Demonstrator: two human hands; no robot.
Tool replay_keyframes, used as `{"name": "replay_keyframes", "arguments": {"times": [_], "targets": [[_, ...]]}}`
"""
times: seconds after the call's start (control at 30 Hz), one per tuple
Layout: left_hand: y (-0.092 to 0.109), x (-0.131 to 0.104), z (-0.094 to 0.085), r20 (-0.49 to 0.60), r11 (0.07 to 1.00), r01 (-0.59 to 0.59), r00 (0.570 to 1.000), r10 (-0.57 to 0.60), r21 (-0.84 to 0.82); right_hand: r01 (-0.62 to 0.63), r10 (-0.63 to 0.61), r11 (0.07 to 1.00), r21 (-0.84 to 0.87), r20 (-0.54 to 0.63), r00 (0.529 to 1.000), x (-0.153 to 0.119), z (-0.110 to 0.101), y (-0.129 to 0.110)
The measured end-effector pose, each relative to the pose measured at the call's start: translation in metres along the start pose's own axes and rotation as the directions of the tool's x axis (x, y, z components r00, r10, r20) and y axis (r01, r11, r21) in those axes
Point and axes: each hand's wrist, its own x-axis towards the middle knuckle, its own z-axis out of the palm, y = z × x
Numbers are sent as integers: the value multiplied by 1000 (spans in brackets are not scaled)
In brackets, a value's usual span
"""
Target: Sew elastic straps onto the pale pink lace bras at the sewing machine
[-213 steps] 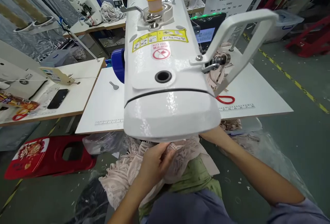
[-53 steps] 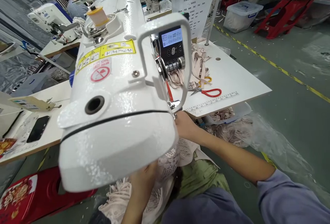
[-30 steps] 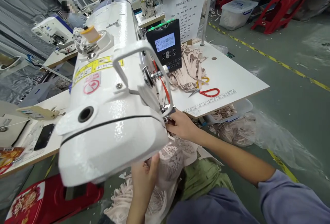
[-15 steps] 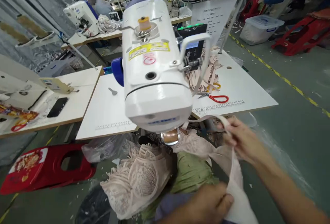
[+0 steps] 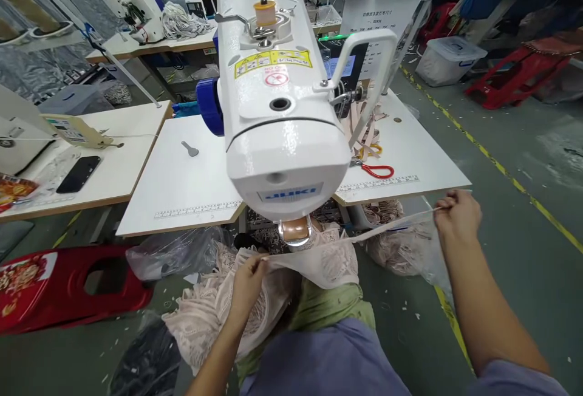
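A pale pink lace bra (image 5: 337,263) is stretched sideways just below the sewing machine head (image 5: 286,165). My left hand (image 5: 249,282) pinches the wing of the bra at its left end, with the fingers closed. Far out to the right, my right hand (image 5: 458,217) is closed on the end of the bra's thin strap (image 5: 392,225), which is pulled taut. Beneath my left forearm hangs a bundle of similar lace bras (image 5: 204,317). The machine's rounded metal part (image 5: 295,231) sits right behind the stretched bra.
On the right table wing (image 5: 423,147) lie red-handled scissors (image 5: 378,171) and cut pink strips (image 5: 362,126). A small metal tool (image 5: 190,149) rests on the left wing. A red stool (image 5: 113,299) stands lower left, and a plastic bag with lace pieces (image 5: 401,247) hangs below the right wing.
My hands have spread apart: the left moved left and up to the bra's wing, the right moved outward with the strap. The bra, slack and bunched before, is now drawn taut.
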Motion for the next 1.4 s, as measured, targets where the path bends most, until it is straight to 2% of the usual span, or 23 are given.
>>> {"name": "replay_keyframes", "arguments": {"times": [0.07, 0.13, 0.2, 0.23, 0.3, 0.33, 0.37, 0.47, 0.6, 0.73, 0.77, 0.83, 0.9, 0.93, 0.97, 1.0, 1.03, 1.13, 1.17, 1.2, 1.23, 1.3, 1.4], "targets": [[5, 8, 8, -152, 998, 41, 988, -35, 37, 28, -23, 997, -67, 77, 997, -30, 21, 7], [15, 9, 16, -217, 996, 38, 976, -20, 77, 33, 10, 987, -160, 261, 965, -71, 44, 15], [30, 3, 20, -163, 994, -39, 985, 55, 98, 89, 53, 964, -251, 509, 859, -113, 63, 20], [39, -1, 20, -106, 991, -94, 989, 104, 96, 141, 64, 949, -281, 612, 788, -131, 71, 20], [56, -11, 15, 23, 972, -231, 973, 230, 49, 264, 72, 914, -306, 766, 639, -156, 81, 15], [64, -15, 11, 79, 953, -303, 950, 301, 11, 315, 75, 898, -307, 812, 578, -164, 85, 12], [71, -18, 6, 122, 929, -369, 921, 369, -25, 353, 81, 884, -306, 844, 530, -168, 87, 9], [84, -24, -4, 175, 872, -487, 855, 488, -53, 417, 95, 856, -305, 886, 454, -172, 90, 2], [84, -28, -1, 122, 831, -555, 829, 546, 51, 466, 141, 820, -333, 906, 399, -171, 94, -3], [79, -31, 5, 31, 766, -626, 777, 629, 148, 371, 199, 862, -344, 905, 377, -167, 100, -6], [79, -30, 5, 35, 775, -620, 783, 621, 123, 312, 216, 884, -347, 897, 387, -165, 100, -4], [79, -27, -1, 81, 819, -573, 818, 569, 25, 106, 295, 922, -372, 854, 428, -161, 100, 1], [81, -24, -10, 151, 852, -521, 839, 522, -52, -135, 393, 917, -375, 798, 456, -157, 99, 7], [82, -23, -14, 184, 860, -507, 841, 509, -59, -191, 414, 910, -368, 787, 457, -155, 98, 9], [83, -22, -19, 213, 862, -504, 838, 502, -45, -174, 398, 917, -358, 801, 446, -155, 98, 10], [85, -23, -23, 245, 860, -510, 832, 498, -20, -93, 341, 938, -334, 839, 424, -155, 98, 9], [86, -23, -26, 274, 854, -520, 823, 498, 7, 30, 260, 956, -292, 889, 376, -156, 98, 7], [91, -26, -30, 317, 830, -555, 799, 511, 61, 349, 29, 934, -80, 988, 149, -161, 102, -3], [93, -27, -31, 314, 824, -563, 795, 518, 64, 407, -20, 913, -20, 996, 92, -163, 103, -6], [94, -28, -31, 302, 824, -563, 797, 523, 61, 456, -56, 890, 24, 997, 57, -165, 104, -8], [95, -28, -31, 283, 828, -558, 803, 525, 46, 501, -87, 864, 56, 995, 39, -166, 105, -10], [96, -28, -32, 250, 844, -536, 816, 522, -12, 577, -156, 810, 106, 987, 38, -168, 105, -12], [98, -28, -36, 255, 856, -509, 819, 514, -91, 675, -248, 717, 176, 969, 10, -170, 104, -12]]}}
